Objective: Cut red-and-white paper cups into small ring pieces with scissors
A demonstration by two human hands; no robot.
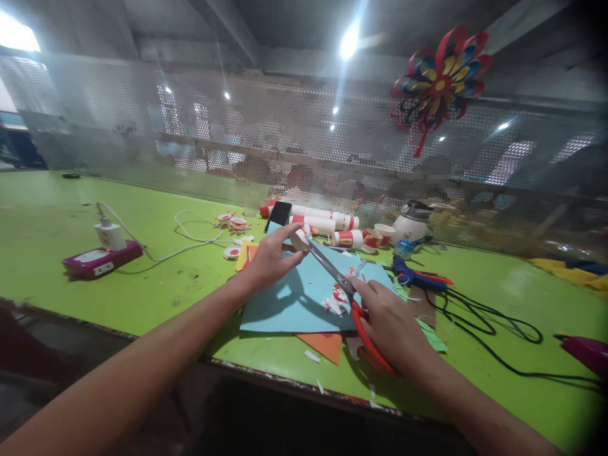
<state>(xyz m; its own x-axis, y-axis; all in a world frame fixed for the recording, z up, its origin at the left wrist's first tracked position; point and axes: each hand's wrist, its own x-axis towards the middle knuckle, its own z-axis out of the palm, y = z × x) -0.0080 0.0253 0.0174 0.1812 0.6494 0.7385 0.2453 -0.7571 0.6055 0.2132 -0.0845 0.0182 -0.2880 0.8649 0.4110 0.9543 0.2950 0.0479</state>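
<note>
My left hand (272, 258) pinches a small, curved white paper piece (299, 239), possibly part of a paper cup, between thumb and fingers. The scissors (338, 273), with grey blades and red-orange handles, are gripped in my right hand (392, 316). Their blade tips reach up to the white piece; whether the blades are closed on it I cannot tell. Beneath both hands lies a light blue sheet (285, 310), bearing red and white paper scraps (336, 303). Orange paper (325, 347) sticks out from under its front edge.
Behind the sheet are a phone (279, 215), red-and-white paper cups (348, 239) and a white jug (412, 221). A blue glue gun (420, 277) with a black cord lies right. At left, a purple power strip (102, 259) holds a white charger (110, 234). Perforated metal panels (285, 139) border the green table (161, 291).
</note>
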